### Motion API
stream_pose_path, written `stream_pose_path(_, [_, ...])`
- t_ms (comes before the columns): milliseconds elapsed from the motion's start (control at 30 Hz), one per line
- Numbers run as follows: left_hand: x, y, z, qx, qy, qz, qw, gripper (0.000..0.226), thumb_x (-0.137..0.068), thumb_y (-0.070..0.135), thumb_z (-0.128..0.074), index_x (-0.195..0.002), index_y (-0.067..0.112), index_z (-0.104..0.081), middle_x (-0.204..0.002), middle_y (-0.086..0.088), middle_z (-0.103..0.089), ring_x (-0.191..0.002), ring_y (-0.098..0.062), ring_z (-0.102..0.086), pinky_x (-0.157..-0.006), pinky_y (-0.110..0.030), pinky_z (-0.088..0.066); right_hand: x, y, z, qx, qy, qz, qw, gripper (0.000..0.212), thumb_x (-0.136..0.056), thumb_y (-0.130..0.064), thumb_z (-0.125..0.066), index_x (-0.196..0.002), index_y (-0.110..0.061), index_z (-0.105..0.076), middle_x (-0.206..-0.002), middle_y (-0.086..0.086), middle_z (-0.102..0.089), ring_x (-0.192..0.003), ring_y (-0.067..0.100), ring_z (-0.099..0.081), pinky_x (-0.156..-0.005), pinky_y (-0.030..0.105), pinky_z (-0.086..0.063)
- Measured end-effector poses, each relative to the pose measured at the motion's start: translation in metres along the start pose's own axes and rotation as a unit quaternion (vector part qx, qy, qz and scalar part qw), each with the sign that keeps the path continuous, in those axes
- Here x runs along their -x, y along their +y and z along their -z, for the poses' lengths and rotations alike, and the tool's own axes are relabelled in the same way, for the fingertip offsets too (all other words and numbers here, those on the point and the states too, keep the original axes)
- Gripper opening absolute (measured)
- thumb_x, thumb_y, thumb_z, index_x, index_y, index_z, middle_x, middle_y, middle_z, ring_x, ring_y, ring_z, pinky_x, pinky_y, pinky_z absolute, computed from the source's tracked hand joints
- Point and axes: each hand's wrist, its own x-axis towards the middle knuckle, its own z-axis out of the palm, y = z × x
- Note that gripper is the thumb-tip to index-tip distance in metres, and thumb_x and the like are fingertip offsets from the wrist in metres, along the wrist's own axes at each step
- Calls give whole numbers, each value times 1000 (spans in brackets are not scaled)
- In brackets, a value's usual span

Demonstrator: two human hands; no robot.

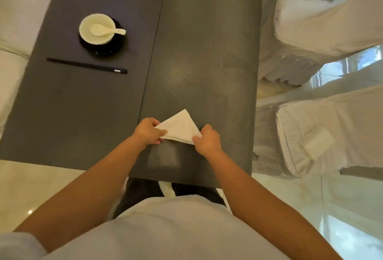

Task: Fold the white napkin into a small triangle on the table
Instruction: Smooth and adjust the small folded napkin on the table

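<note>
The white napkin (179, 127) lies on the dark grey table (199, 52) near its front edge, folded into a small triangle with its tip pointing away from me. My left hand (149, 131) pinches the napkin's left corner. At the right corner, my right hand (207, 140) grips the folded edge. Both hands cover the two near corners.
A cream bowl (97, 29) with a ceramic spoon (105, 30) stands on a black saucer (103, 47) at the far left. Black chopsticks (87, 65) lie in front of it. White-covered chairs (323, 135) line the table's right side, another white seat (18, 21) the left.
</note>
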Motion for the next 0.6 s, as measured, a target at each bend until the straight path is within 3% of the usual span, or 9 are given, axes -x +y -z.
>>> stream_pose_path(100, [13, -10, 24, 49, -48, 17, 998, 25, -88, 2, -69, -112, 6, -65, -107, -10, -66, -92, -20, -68, -66, -25, -59, 13, 1, 0, -204, -70, -71, 974, 22, -87, -13, -66, -98, -9, -47, -103, 16, -61, -71, 23, -65, -61, 34, -60])
stream_pose_path(200, [25, -19, 54, 105, -65, 11, 992, 17, -88, 2, -69, -103, 11, -69, -106, -9, -69, -90, -17, -70, -64, -21, -58, 21, -5, -1, -328, -110, -95, 934, 26, -84, -9, -73, -102, -7, -55, -105, 12, -62, -82, 24, -68, -60, 30, -61])
stream_pose_path(300, [34, -23, 92, 143, -54, 3, 988, 14, -88, 3, -68, -94, 16, -70, -103, -6, -69, -92, -17, -69, -64, -21, -58, 25, -27, -1, -385, -146, -90, 907, 28, -82, -4, -74, -107, -6, -64, -115, 12, -63, -100, 26, -65, -70, 31, -61])
stream_pose_path(467, [29, -27, 166, 190, -39, -5, 981, 24, -90, 3, -66, -113, 7, -68, -111, -9, -68, -103, -23, -67, -81, -33, -60, 25, -87, -11, -410, -211, -67, 885, 28, -79, 6, -73, -102, -10, -72, -118, 12, -66, -107, 29, -65, -72, 29, -59])
stream_pose_path(600, [18, -36, 218, 217, -28, -10, 976, 21, -89, 4, -67, -109, 10, -68, -107, -8, -71, -92, -21, -72, -70, -28, -61, 25, -140, -29, -411, -204, -50, 887, 29, -78, 12, -70, -99, -8, -73, -117, 14, -66, -105, 31, -66, -73, 29, -59])
